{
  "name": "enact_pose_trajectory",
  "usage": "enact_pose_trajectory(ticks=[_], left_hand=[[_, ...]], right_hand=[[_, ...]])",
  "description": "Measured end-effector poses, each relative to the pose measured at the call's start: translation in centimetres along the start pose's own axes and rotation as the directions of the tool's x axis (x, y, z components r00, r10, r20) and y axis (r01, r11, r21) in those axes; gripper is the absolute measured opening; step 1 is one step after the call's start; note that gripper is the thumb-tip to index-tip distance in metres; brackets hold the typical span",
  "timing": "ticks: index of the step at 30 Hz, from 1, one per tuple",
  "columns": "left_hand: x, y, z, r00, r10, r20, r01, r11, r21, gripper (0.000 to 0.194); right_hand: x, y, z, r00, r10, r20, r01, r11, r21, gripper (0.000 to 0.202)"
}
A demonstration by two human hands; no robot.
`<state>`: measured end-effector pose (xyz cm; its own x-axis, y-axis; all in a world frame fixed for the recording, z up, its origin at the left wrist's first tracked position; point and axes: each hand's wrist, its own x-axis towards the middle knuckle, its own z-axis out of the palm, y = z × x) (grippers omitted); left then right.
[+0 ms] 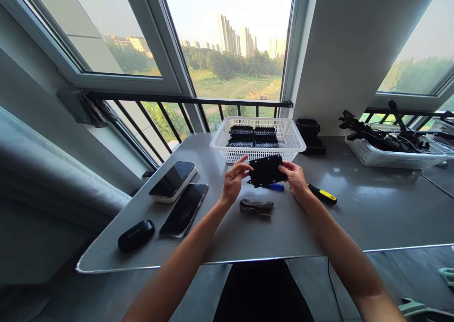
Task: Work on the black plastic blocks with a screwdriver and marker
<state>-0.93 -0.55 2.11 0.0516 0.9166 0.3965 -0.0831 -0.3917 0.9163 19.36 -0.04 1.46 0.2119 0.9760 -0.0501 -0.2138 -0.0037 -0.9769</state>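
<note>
A flat black plastic panel with small holes along its edges is held up over the table, tilted toward me. My right hand grips its right edge between thumb and fingers. At its left edge my left hand touches the panel, thumb and fingers closed on that side. Beneath the panel lies a blue-handled tool, partly hidden. A crumpled grey cloth rests nearer to me. To the right of my right hand is a yellow-and-black tool handle.
Behind the panel stands a white basket with several black plastic parts. More black parts are stacked beside it. A second basket holds black cabled items. On the left lie a boxed phone, another phone and a mouse.
</note>
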Motion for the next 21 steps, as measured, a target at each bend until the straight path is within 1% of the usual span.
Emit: enact_pose_trajectory(ticks=[1,3,5,7,9,12,14,17,21], left_hand=[[0.0,0.0,0.0,0.997,-0.080,-0.012,0.080,0.995,-0.056,0.023],[0.0,0.0,0.2,0.981,-0.195,-0.023,0.191,0.975,-0.112,0.042],[0.0,0.0,0.4,0.968,-0.250,-0.005,0.249,0.964,-0.099,0.057],[-0.1,-0.2,0.6,0.958,-0.285,0.039,0.287,0.955,-0.072,0.057],[-0.1,-0.3,0.7,0.955,-0.295,0.034,0.296,0.953,-0.056,0.052],[0.0,-0.6,0.6,0.959,-0.276,-0.061,0.274,0.961,-0.043,0.047],[0.1,-0.8,0.3,0.956,-0.275,-0.103,0.272,0.961,-0.049,0.048],[0.4,-1.1,-0.2,0.947,-0.297,-0.119,0.286,0.953,-0.100,0.054],[0.7,-1.8,-0.5,0.931,-0.333,-0.148,0.307,0.935,-0.177,0.060]], right_hand=[[0.1,0.2,0.0,0.999,-0.041,-0.004,0.040,0.999,-0.023,0.042],[0.2,0.5,-0.1,0.995,-0.099,-0.013,0.098,0.994,-0.037,0.040],[0.3,0.7,0.0,0.991,-0.131,-0.019,0.130,0.991,-0.031,0.039],[0.2,0.9,0.2,0.989,-0.148,-0.018,0.147,0.988,-0.040,0.039],[-0.1,0.9,0.4,0.984,-0.179,0.013,0.180,0.981,-0.077,0.039],[-0.5,0.8,0.7,0.957,-0.273,0.093,0.285,0.945,-0.162,0.036],[-0.7,0.7,0.8,0.941,-0.310,0.134,0.333,0.916,-0.222,0.036],[-0.7,0.7,0.7,0.942,-0.284,0.180,0.321,0.917,-0.237,0.039],[-0.3,1.0,0.6,0.950,-0.241,0.199,0.269,0.955,-0.126,0.043]])
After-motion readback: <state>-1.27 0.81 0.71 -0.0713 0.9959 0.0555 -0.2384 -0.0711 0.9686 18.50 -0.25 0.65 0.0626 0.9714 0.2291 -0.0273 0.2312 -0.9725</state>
